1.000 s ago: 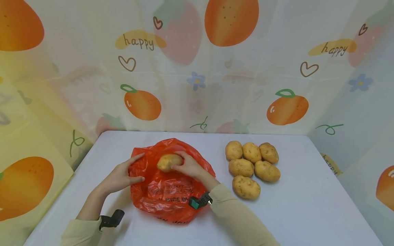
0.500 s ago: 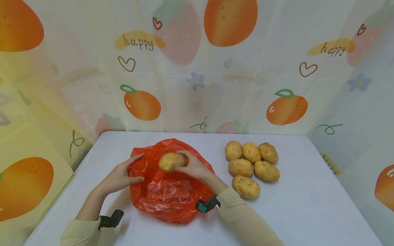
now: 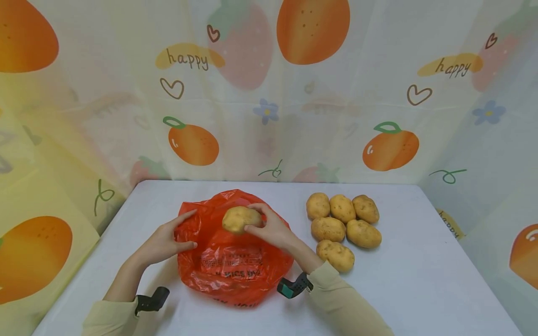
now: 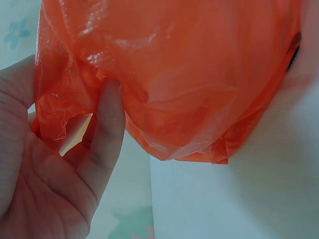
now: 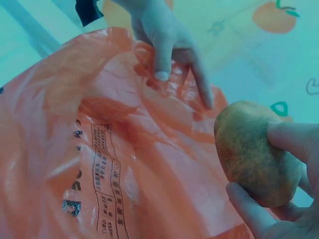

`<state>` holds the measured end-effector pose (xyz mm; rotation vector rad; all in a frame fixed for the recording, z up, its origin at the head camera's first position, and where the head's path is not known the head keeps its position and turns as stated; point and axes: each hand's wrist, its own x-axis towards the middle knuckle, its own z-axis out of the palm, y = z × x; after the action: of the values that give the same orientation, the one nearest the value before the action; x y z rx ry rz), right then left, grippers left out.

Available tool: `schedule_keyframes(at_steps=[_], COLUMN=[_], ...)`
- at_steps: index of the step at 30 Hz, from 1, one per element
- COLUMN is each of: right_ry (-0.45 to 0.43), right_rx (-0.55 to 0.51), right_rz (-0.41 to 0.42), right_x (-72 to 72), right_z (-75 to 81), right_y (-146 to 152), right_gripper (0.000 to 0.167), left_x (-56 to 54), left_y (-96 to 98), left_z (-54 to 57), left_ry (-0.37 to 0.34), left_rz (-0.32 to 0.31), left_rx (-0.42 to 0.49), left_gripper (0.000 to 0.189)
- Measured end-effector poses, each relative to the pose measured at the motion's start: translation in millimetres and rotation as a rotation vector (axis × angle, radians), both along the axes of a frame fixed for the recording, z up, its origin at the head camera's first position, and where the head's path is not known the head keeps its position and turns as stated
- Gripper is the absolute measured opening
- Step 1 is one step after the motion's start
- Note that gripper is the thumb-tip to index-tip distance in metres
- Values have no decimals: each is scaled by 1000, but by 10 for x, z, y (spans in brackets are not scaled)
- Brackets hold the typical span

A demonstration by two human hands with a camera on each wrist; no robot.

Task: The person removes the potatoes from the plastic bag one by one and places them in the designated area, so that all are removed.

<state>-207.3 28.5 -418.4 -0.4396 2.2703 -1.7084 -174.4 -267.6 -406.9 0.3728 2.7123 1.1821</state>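
Note:
A red plastic bag (image 3: 235, 266) with dark printing lies spread on the table, its mouth facing up. My right hand (image 3: 275, 228) grips a yellow-brown potato (image 3: 238, 220) above the bag's mouth. Seen from the right wrist, thumb and fingers pinch one end of that potato (image 5: 254, 154). At the bag's left side my left hand (image 3: 161, 240) holds the rim, thumb and forefinger apart over the edge. In the left wrist view the fingers (image 4: 109, 124) bend round the crumpled red film. The bottom of the bag is hidden.
Several potatoes (image 3: 329, 229) lie grouped on the white table (image 3: 420, 280), right of the bag; the right forearm overlaps the nearest one. A printed curtain (image 3: 294, 130) hangs behind and along both sides. Each wrist wears a small black camera (image 3: 152, 299).
My right hand has lifted the potato slightly and drawn it to the right over the bag. The left hand stays at the rim, and the grouped potatoes have not moved.

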Motion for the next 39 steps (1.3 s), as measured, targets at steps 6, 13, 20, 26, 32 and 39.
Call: schedule_keyframes(at_steps=[6,13,20,26,32,39], right_ry=[48,77,30,-16,4,25], right_rx=[20,22,-76,-126,-147,-134], right_rz=[6,-6,-47,-86,-99,-140], right_x=[82,192,283,410,514,601], right_z=[18,68,59,69,86,87], right_y=[115,278,478,657,818,1039], right_gripper=[53,52,53,54,54,55], left_x=[-6,-5,-1,3,1,0], left_y=[-6,-14,-22,-22,-26,-22], left_z=[-4,-9,-19,-22,-18,-8], left_ry=[-21,-19,-7,3,-10,-31], left_rz=[0,-4,-8,-9,-5,-8], left_rx=[0,9,20,17,10,20], left_gripper=[78,78,78,78,78,79])
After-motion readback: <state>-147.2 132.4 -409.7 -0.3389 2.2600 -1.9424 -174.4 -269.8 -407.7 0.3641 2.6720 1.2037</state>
